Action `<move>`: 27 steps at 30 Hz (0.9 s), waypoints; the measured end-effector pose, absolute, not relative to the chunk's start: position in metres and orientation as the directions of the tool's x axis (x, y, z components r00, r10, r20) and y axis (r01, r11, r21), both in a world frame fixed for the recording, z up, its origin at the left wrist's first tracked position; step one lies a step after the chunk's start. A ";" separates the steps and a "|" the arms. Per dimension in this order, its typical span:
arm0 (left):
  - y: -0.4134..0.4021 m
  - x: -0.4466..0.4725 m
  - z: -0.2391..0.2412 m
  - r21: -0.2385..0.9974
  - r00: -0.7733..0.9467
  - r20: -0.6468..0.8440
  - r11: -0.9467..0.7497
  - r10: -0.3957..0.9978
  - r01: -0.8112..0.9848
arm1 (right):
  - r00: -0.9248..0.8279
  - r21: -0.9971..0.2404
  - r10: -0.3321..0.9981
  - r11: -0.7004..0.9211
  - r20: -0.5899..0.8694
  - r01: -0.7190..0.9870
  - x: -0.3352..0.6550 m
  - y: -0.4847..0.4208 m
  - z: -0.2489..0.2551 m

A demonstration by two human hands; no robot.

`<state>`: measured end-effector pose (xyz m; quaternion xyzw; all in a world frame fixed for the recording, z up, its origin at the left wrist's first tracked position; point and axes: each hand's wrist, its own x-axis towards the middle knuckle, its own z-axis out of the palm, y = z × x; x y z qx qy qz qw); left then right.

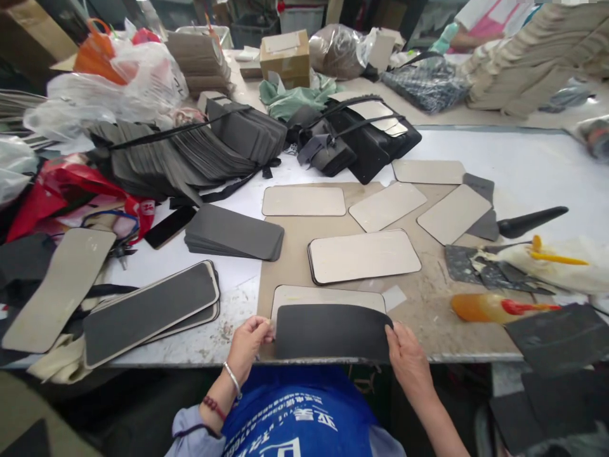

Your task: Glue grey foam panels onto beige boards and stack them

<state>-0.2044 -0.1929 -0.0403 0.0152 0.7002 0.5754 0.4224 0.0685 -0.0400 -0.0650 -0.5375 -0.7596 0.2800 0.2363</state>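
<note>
Between my hands a dark grey rectangular sheet (pixel 332 333) bends slightly at its right end. My right hand (pixel 406 352) grips the sheet's right edge. At its left edge is my left hand (pixel 251 339), fingers pinched together at the corner. Partly covered by the sheet, a cream panel with rounded corners (pixel 328 295) lies on the brown board. Just beyond sits a small stack of cream panels with dark edges (pixel 366 255). Single cream panels (pixel 303 201) lie farther back. A stack of dark grey sheets (pixel 235 231) rests to the left.
Dark panels with cream borders (pixel 152 311) lie at left, near a black phone (pixel 170 226). An orange glue bottle (pixel 495 308), a black-handled tool (pixel 533 222) and a white bag with a yellow stick (pixel 547 263) are at right. Bundled grey sheets (pixel 190 152) stand behind.
</note>
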 end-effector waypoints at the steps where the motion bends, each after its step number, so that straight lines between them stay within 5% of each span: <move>1: -0.190 -0.202 -0.042 0.832 -0.652 -0.555 0.363 0.517 -0.421 | -0.335 -0.676 0.940 0.291 0.069 0.677 0.067 -0.036 -0.065; 13: -0.176 -0.201 -0.038 0.882 -0.756 -0.342 0.468 0.558 -0.054 | -0.285 -0.747 0.947 0.081 -0.150 0.660 0.073 -0.022 -0.071; 17: -0.158 -0.216 -0.044 0.749 -0.789 -0.259 0.631 0.557 0.200 | -0.213 -0.613 0.975 0.131 -0.062 0.779 0.061 -0.017 -0.074; 22: -0.148 -0.219 -0.054 0.668 -0.820 -0.247 0.703 0.516 0.241 | -0.312 -0.421 0.950 0.289 0.014 0.860 0.052 -0.016 -0.085; 27: -0.149 -0.218 -0.055 0.643 -0.817 -0.255 0.722 0.517 0.256 | -0.294 -0.421 0.956 0.268 0.003 0.867 0.055 -0.012 -0.092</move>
